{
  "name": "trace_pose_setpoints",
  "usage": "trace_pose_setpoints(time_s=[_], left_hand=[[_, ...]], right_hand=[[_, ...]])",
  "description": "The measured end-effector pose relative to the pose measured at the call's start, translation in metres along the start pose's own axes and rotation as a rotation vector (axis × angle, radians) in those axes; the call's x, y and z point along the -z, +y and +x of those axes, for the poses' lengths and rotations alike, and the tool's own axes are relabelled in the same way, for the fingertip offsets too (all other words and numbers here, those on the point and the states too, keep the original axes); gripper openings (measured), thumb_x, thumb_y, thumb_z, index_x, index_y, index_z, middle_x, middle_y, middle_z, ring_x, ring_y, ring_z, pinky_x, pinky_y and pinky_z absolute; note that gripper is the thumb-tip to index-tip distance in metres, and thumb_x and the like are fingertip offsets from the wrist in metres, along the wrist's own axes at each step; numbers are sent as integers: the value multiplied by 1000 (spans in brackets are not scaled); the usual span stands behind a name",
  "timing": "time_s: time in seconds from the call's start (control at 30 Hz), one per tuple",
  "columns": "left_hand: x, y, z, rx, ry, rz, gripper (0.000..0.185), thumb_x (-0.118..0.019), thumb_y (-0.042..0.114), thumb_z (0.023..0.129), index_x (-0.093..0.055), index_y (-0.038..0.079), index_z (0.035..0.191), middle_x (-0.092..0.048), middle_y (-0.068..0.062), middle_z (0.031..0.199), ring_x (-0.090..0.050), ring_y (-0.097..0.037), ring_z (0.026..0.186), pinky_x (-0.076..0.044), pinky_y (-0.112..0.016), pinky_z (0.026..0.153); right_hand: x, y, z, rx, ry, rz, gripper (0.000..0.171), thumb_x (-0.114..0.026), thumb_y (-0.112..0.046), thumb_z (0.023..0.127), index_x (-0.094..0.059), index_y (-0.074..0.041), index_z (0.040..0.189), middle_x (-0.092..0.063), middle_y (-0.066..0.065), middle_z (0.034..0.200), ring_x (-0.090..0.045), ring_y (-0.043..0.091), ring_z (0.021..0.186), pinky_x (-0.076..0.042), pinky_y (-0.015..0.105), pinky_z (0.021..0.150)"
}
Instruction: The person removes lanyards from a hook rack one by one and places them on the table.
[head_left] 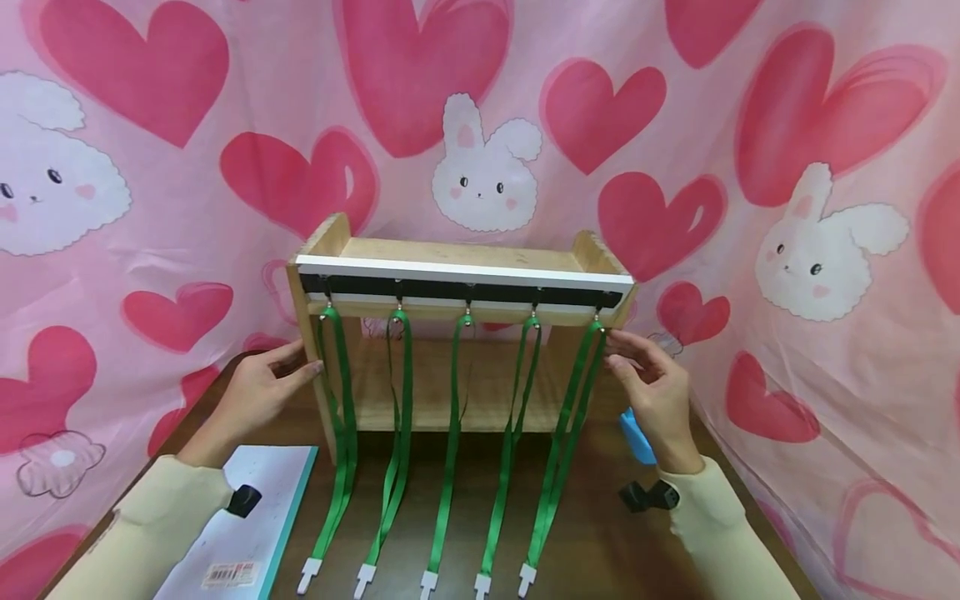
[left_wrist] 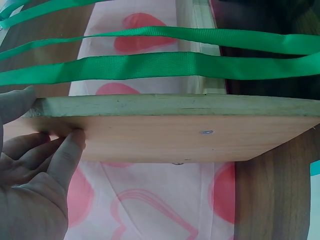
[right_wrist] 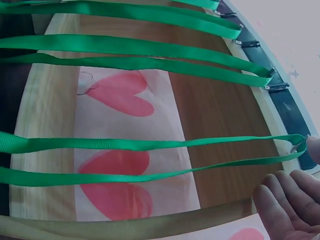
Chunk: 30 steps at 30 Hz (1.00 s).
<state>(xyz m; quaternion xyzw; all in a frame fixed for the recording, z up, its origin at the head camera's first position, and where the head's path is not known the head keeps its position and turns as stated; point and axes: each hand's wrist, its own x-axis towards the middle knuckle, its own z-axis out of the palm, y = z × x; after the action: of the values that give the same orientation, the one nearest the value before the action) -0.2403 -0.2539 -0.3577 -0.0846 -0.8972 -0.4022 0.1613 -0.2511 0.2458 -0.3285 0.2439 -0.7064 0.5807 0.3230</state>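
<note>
Here the wooden rack stands upright between both hands, its long axis running left to right. The left hand rests straight fingers on its left wall; the right hand pinches the rightmost green lanyard by its hook. No writing is readable.

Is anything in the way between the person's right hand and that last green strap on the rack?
Nothing visible. The right hand is already at the rightmost green lanyard, fingertips beside its top loop under the black hook rail.
</note>
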Motion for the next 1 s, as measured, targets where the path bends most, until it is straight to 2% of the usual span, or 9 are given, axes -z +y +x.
trace_pose_setpoints(time_s=[0.2,0.4,0.53,0.63,0.8,0.87,1.0], left_hand=[[0,-2,0,-7,13,7,62,-65,36,99,-46,7,151,-63,-28,135,-64,-48,114,-64,-47,80],[1,-1,-2,7,20,15,62,-64,37,100,-47,7,151,-65,-28,132,-66,-48,112,-64,-50,80],[1,-1,-2,5,23,23,63,-63,39,100,-47,6,151,-66,-28,131,-66,-49,111,-64,-50,79],[-1,-2,-1,5,17,21,64,-63,39,100,-46,6,151,-65,-29,132,-65,-50,113,-64,-50,78],[-1,-3,0,-14,20,19,62,-65,35,99,-47,6,151,-65,-28,131,-64,-49,113,-65,-46,76],[-1,-2,0,-27,26,16,61,-65,33,99,-47,6,151,-66,-28,131,-64,-48,112,-65,-45,75],[-2,-1,2,-44,28,18,60,-65,32,99,-48,6,150,-66,-28,130,-65,-48,112,-65,-41,74]], right_hand=[[-8,-1,0,-9,38,-3,33,-68,8,90,-67,8,123,-76,-5,111,-74,6,98,-58,15,86],[-15,-1,1,-7,52,-2,33,-69,8,89,-66,12,121,-75,-10,109,-72,3,97,-58,14,88],[-20,-1,1,-3,80,-36,31,-71,6,89,-68,11,119,-75,-13,105,-71,-1,94,-57,13,87],[-22,0,1,1,99,-65,29,-71,6,89,-70,9,117,-77,-3,103,-71,-2,91,-58,13,86],[-25,-1,1,-14,98,-124,29,-74,3,88,-71,6,116,-75,23,103,-70,-5,88,-57,11,84],[-25,-2,1,-25,90,-151,29,-75,0,88,-71,5,116,-74,26,104,-69,-7,89,-56,9,84],[-26,-4,3,-20,79,-185,27,-76,-3,88,-72,3,115,-76,24,105,-69,-8,89,-56,9,83]])
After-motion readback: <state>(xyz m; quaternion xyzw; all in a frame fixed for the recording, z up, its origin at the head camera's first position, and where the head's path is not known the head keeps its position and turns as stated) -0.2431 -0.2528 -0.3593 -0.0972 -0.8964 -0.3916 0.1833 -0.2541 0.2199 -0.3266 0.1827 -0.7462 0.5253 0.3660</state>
